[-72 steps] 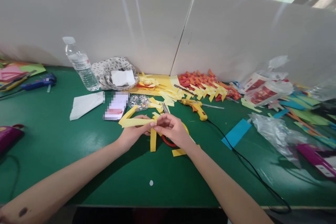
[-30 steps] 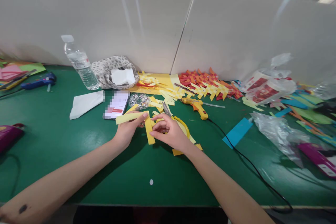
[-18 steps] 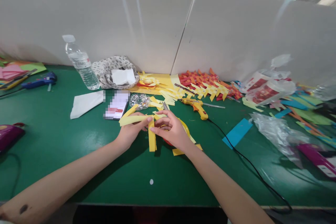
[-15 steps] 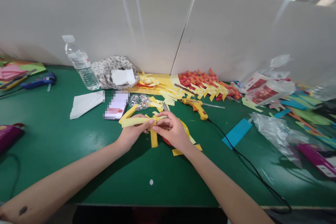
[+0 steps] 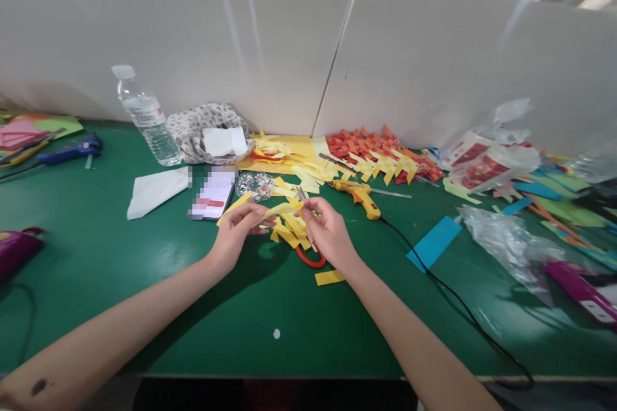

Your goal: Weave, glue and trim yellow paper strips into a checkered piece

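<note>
Between my hands stretches a pale yellow paper strip (image 5: 282,209). My left hand (image 5: 237,231) pinches its left end. The fingers of my right hand (image 5: 326,226) are closed on its other end. Just under and behind them lies a pile of yellow paper strips (image 5: 288,231). Scissors with red handles (image 5: 311,261) are partly covered by that pile and my right hand. A round clear tray (image 5: 255,186) of small dark-and-white pieces sits behind my left hand. Another yellow strip (image 5: 330,277) lies flat below my right wrist.
A yellow glue gun (image 5: 357,196) rests right of my hands, its black cord (image 5: 453,292) running to the front edge. Folded red and yellow paper pieces (image 5: 380,151) line the wall. A phone (image 5: 214,192), water bottle (image 5: 149,115) and blue paper (image 5: 434,244) lie around.
The yellow strips crossed between my hands have shifted; the one hanging down no longer does. My right hand has moved slightly right, and the scissors' red handle shows more.
</note>
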Demonstrator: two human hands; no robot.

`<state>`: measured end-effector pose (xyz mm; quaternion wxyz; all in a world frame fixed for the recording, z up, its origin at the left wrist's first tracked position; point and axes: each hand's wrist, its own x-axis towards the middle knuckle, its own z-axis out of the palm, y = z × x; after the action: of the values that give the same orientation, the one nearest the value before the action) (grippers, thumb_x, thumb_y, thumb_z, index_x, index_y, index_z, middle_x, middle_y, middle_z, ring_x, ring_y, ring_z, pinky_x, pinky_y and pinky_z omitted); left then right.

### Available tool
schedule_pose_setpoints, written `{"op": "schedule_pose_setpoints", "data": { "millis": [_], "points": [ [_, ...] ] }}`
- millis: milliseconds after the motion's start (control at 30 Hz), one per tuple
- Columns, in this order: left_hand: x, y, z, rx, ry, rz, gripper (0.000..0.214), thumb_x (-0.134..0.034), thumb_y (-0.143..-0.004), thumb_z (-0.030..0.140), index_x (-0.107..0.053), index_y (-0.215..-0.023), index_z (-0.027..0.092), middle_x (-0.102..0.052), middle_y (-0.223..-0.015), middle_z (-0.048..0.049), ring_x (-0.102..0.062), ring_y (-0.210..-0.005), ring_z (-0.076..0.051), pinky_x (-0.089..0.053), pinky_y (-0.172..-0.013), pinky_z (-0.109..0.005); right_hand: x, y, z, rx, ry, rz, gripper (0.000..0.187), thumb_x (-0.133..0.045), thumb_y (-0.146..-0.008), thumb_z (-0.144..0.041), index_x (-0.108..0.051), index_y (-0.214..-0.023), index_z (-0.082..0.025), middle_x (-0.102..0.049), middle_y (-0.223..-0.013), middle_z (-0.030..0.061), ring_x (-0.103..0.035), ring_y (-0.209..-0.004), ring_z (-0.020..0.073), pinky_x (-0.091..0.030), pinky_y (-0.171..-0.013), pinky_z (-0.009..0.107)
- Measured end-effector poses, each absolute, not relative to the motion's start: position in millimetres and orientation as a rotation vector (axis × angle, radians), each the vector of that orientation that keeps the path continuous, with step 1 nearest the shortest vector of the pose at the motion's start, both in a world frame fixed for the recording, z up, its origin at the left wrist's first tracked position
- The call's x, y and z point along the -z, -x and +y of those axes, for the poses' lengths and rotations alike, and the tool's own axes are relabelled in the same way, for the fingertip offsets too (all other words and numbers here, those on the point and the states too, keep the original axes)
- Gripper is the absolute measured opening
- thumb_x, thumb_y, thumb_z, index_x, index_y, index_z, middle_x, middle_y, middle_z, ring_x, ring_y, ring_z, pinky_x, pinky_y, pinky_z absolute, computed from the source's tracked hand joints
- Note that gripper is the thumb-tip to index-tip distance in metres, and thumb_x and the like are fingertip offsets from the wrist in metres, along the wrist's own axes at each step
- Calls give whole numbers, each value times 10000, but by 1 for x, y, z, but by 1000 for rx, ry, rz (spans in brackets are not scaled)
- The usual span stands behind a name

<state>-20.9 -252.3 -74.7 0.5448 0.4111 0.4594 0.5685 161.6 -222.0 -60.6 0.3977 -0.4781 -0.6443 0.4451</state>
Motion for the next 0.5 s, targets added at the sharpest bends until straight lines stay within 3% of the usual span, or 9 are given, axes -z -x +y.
{"op": "schedule_pose_setpoints", "data": {
  "millis": [100,267,500],
  "points": [
    [75,24,-250,-1432,-1006,1142,313,-624,-744,468,-714,-773,169,-715,-888,-79,-654,-881,-224,-529,-731,-303,59,-162,-223,-1133,1154,-1709,196,-521,-830,-412,-566,-884,-229,-666,-792,25,-623,-628,152,-478,-551,274],
    [73,22,-251,-1425,-1078,1149,265,-647,-744,434,-694,-753,174,-708,-837,-55,-656,-782,-178,-522,-715,-274,62,-163,-222,-1140,1126,-1784,203,-572,-808,-379,-624,-907,-210,-692,-881,43,-661,-814,187,-515,-759,335],
    [72,15,-256,-1171,-1106,1119,293,-750,-657,363,-675,-873,180,-712,-776,-45,-661,-725,-168,-522,-597,-237,61,-161,-225,-1112,1087,-1836,203,-581,-810,-379,-661,-902,-217,-701,-888,40,-659,-847,196,-523,-773,337]
  ]
}}
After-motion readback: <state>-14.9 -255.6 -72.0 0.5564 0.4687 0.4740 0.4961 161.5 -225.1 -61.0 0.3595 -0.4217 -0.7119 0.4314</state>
